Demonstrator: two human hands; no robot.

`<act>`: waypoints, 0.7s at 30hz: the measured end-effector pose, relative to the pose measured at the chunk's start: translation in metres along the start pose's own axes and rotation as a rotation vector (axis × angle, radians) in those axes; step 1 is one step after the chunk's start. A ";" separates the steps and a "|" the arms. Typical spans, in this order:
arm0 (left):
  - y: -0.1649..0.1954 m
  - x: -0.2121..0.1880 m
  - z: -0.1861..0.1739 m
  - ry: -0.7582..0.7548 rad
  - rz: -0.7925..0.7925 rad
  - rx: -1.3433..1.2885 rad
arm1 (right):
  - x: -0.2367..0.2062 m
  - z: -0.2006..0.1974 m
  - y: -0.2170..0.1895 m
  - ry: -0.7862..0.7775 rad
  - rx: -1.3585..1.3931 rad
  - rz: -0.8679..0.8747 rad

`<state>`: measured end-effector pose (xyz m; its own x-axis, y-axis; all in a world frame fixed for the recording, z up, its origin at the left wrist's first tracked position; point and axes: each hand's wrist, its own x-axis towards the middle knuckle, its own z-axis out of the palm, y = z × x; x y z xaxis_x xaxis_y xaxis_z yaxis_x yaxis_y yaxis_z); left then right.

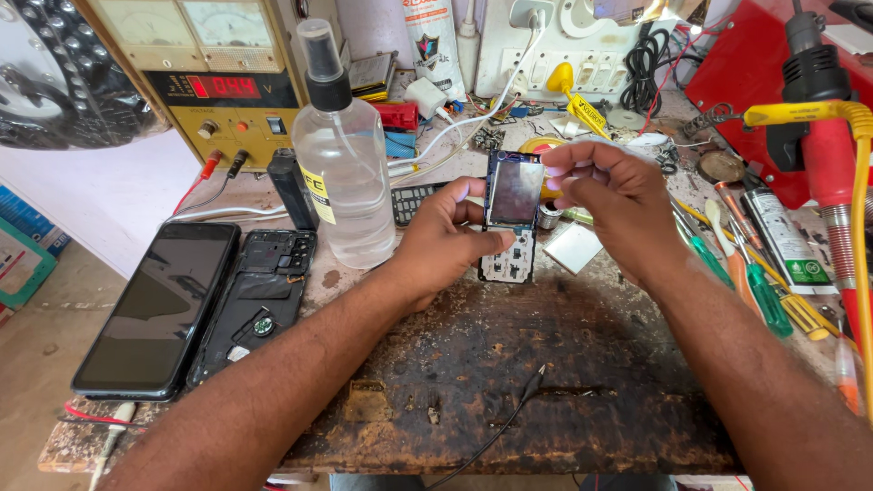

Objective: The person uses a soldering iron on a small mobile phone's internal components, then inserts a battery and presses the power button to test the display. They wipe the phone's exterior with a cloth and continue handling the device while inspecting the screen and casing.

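Holding a small opened phone (511, 216) up over the middle of the worn table (509, 382), the left hand (446, 241) is wrapped around its side. The right hand (605, 195) pinches its top right corner. A spray bottle (343, 155) stands just left.

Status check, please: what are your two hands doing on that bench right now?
Left hand grips bare keypad phone board. Right hand pinches its top corner. Spray bottle close left, screwdrivers right; nothing blocking.
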<state>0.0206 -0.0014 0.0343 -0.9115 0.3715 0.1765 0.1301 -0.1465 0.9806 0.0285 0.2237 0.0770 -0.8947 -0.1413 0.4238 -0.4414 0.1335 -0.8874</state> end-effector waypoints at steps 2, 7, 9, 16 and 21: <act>0.000 -0.001 0.001 -0.021 0.025 -0.004 | 0.001 -0.001 0.000 0.006 -0.027 0.044; 0.000 -0.002 0.001 -0.033 0.060 0.018 | 0.001 0.002 -0.002 0.008 -0.032 0.097; -0.001 -0.001 0.002 -0.030 0.064 0.016 | 0.001 0.003 -0.003 0.006 -0.028 0.102; -0.003 0.001 0.001 -0.025 0.062 0.022 | 0.002 0.004 -0.004 -0.003 -0.039 0.088; -0.001 0.001 0.001 -0.027 0.056 0.027 | 0.001 0.004 -0.007 -0.007 -0.052 0.077</act>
<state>0.0197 -0.0003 0.0334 -0.8917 0.3878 0.2334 0.1918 -0.1432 0.9709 0.0314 0.2186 0.0828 -0.9258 -0.1350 0.3532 -0.3743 0.1949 -0.9066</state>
